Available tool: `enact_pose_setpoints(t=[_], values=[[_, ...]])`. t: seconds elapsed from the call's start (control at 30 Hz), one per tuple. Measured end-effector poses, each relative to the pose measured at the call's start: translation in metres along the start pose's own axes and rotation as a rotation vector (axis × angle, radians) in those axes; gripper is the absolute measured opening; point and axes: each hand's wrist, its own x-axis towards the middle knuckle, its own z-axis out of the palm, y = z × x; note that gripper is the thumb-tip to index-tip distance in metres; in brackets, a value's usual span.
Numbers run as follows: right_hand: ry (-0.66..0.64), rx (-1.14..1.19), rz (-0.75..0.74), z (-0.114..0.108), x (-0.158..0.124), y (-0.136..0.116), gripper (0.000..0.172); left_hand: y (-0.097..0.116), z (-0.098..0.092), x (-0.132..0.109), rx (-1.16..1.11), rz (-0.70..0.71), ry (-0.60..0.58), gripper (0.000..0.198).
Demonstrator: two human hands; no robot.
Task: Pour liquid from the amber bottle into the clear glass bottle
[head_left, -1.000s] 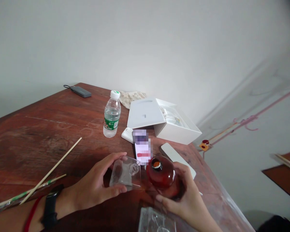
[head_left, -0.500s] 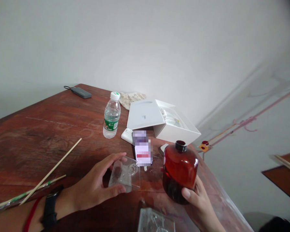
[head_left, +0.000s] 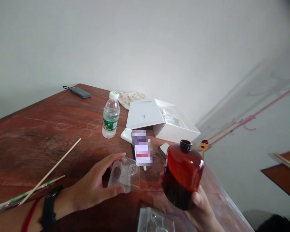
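My left hand (head_left: 96, 185) is closed around the sides of a clear, box-shaped plastic container (head_left: 123, 175) with a round raised neck. It rests on or just over the table; I cannot tell which. My right hand (head_left: 203, 206) grips an amber bottle (head_left: 183, 174) low on its body. The bottle has no cap, leans slightly to the right and holds dark liquid. A second clear plastic piece (head_left: 156, 220) of similar make lies at the near edge, partly cut off by the frame. A phone (head_left: 143, 153) with a lit, blurred screen lies between and beyond my hands.
On the wooden table (head_left: 50, 125) stand a water bottle (head_left: 110, 116) and an open white box (head_left: 145, 112). Chopsticks (head_left: 53, 167) lie at left, a grey power bank (head_left: 80, 92) at the far corner, a cloth (head_left: 130, 98) behind. A white-and-grey object (head_left: 164, 149) sits by the amber bottle.
My right hand has shifted the amber bottle a little to the right, and its neck now leans further right. My left hand and the clear container stay nearly the same.
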Motion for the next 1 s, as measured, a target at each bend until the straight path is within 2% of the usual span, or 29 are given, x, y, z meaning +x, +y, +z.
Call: enact_pose_setpoints(t=[0.17, 0.37, 0.6, 0.87, 1.0], values=[[0.065, -0.080, -0.156, -0.008, 0.001, 0.007, 0.085, 0.001, 0.001, 0.000, -0.005, -0.010, 0.016, 0.081], [0.088, -0.059, -0.262, 0.001, 0.007, -0.008, 0.059, 0.008, -0.001, 0.004, 0.000, -0.004, 0.013, 0.081], [0.056, 0.064, -0.184, 0.005, 0.007, -0.014, 0.060, 0.012, -0.002, 0.004, 0.014, -0.016, 0.012, 0.080], [0.067, -0.119, -0.238, 0.003, 0.002, -0.014, 0.063, 0.003, -0.001, 0.002, 0.022, 0.015, 0.014, 0.079], [0.073, 0.010, -0.236, 0.003, 0.002, -0.015, 0.061, -0.001, 0.000, 0.000, 0.012, -0.005, 0.017, 0.080]])
